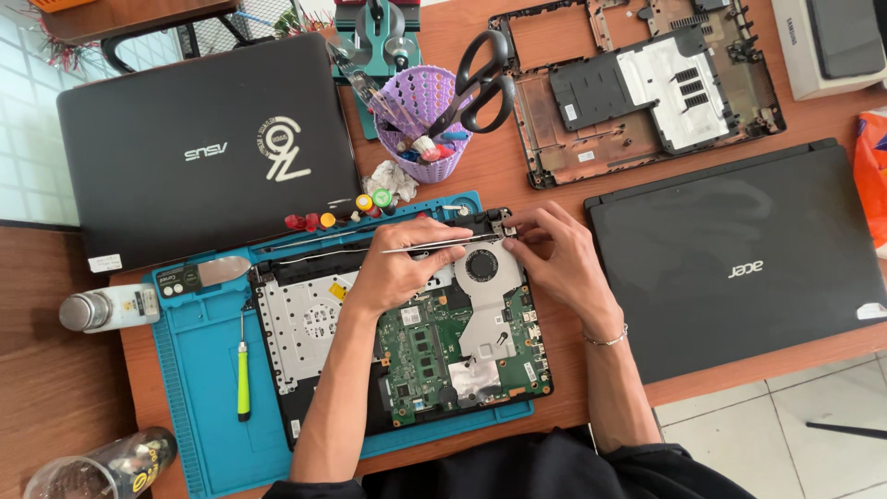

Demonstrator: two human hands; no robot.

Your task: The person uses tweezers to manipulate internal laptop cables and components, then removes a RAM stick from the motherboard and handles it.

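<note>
Left hand (397,268) is pinching tweezers (443,245), tips reaching the top-right hinge corner of the opened laptop (407,342) lying on the blue mat (199,388). Right hand (554,254) is pressing fingertips on that corner, grip clenched on nothing. Risk: tweezers slipping, scratching the green board (425,356) or fan (481,266).

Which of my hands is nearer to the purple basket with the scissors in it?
Left. Your left hand is just below the purple basket, holding the tweezers; your right hand sits further off, below and right of it.
</note>
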